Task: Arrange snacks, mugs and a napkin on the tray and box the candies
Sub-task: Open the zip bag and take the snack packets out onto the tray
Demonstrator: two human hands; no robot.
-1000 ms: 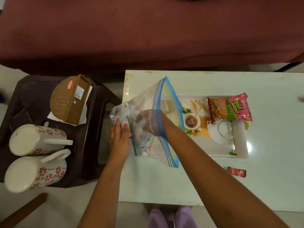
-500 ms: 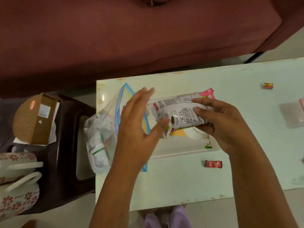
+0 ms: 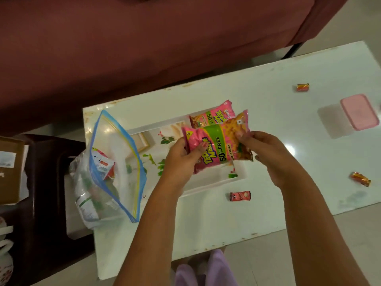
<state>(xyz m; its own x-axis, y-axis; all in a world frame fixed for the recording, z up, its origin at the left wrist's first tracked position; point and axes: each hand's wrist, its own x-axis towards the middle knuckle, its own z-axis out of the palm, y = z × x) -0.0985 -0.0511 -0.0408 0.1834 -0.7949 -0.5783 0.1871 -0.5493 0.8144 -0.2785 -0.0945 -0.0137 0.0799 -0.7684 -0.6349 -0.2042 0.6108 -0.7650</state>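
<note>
Both hands hold a pink snack packet (image 3: 218,141) above the white printed tray (image 3: 241,178): my left hand (image 3: 181,159) grips its left end, my right hand (image 3: 266,153) its right end. A second pink snack packet (image 3: 212,116) lies at the tray's far side. A clear zip bag (image 3: 111,168) with more packets sits open at the table's left edge. Wrapped candies lie on the table: a red candy (image 3: 240,196), an orange candy (image 3: 360,179) and a far candy (image 3: 302,87). The clear candy box (image 3: 334,122) and its pink lid (image 3: 359,112) are at the right.
The white table (image 3: 206,228) stands in front of a maroon sofa (image 3: 144,38). A dark stool (image 3: 47,182) at the left carries a brown box (image 3: 10,170) and floral mugs (image 3: 5,263), mostly cut off by the frame edge.
My right hand drew a packet out of the zip bag. Both hands turned it printed side up over the tray. My left hand let go of the bag and took the packet.
</note>
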